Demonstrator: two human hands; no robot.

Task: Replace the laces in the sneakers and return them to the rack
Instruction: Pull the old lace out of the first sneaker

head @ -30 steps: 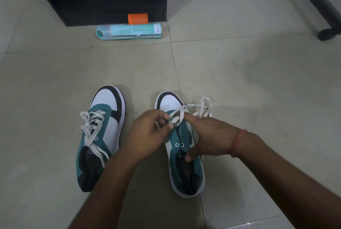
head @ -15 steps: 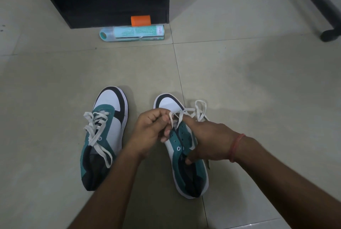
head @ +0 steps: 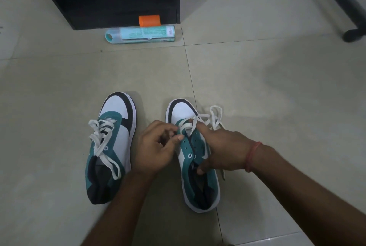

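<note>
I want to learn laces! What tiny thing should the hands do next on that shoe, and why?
Probably pull the white lace through the next empty eyelet. The right sneaker is laced only near its toe, with open holes below, and the left hand and right hand already pinch the lace there. The left sneaker looks laced further down.

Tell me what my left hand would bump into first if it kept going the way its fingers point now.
Your left hand points right, toward the right sneaker. It would likely meet the white lace over the eyelets first, then your right hand beyond, though depth is hard to judge.
</note>
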